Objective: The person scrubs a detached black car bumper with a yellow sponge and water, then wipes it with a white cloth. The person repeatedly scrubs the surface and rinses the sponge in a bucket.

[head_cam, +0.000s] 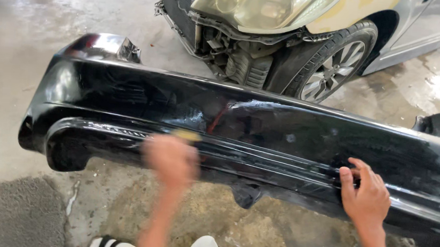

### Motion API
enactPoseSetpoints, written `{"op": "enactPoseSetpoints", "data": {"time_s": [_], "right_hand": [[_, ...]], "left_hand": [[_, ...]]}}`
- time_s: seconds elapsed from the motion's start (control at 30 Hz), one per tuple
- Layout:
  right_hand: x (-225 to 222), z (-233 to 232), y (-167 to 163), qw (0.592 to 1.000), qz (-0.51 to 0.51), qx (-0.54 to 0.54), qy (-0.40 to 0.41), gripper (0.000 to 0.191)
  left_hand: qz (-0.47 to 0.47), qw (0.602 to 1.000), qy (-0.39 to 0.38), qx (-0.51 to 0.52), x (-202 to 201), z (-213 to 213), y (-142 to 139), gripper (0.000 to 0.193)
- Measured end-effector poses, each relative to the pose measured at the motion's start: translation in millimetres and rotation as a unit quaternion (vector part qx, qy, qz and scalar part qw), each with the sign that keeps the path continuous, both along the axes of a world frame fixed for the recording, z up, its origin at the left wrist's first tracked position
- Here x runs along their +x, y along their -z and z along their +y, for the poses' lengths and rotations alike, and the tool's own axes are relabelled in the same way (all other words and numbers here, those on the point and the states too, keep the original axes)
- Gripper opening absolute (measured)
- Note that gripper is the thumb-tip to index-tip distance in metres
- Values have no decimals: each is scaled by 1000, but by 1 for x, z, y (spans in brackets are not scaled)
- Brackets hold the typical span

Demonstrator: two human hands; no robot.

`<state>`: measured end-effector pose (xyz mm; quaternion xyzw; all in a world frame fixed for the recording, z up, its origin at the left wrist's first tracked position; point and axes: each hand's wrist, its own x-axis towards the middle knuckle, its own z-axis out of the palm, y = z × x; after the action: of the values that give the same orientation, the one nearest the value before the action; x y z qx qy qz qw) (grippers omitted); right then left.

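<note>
Two hands on a detached black bumper, wet concrete floor, stripped car behind.

The black bumper point(260, 136) lay across the middle of the frame, from the left edge down to the lower right, glossy and wet-looking. The left hand point(171, 158), left of centre, was motion-blurred against the bumper's lower lip; a small yellowish pad point(186, 135) showed at its fingertips, though the grip could not be made out through the blur. The right hand point(364, 196), lower right, rested fingers spread and curled on a ridge of the bumper, holding nothing. In the upper right stood a car point(338, 14) with its front exposed, headlight point(257, 8) and front wheel point(332, 69) visible. A grey mat point(16, 213) sat lower left on the concrete floor point(10, 49).
</note>
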<state>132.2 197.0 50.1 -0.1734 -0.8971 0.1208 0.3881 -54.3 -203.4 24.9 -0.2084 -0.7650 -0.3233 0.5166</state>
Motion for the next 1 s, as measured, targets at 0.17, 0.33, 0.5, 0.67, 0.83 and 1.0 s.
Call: {"op": "enactPoseSetpoints", "data": {"time_s": [0.17,0.33,0.5,0.67,0.83,1.0], "right_hand": [[-2,-4,-1,1000,-8,0,2,38],[1,-1,-1,999,-16,-46,-13,37],[3,5,5,1000,3,15,-19,33],[6,-1,5,999,13,29,-12,28],[7,-10,2,999,26,25,-12,30],[3,-13,1,1000,10,12,0,31]], "left_hand": [[-71,974,171,-129,107,161,-9,40],[-34,943,266,-196,72,120,11,56],[-13,984,132,-116,-13,-68,-17,28],[-15,999,-35,-29,-40,-152,-12,45],[9,998,49,32,5,-12,-8,43],[-101,966,176,-158,124,154,-33,79]]}}
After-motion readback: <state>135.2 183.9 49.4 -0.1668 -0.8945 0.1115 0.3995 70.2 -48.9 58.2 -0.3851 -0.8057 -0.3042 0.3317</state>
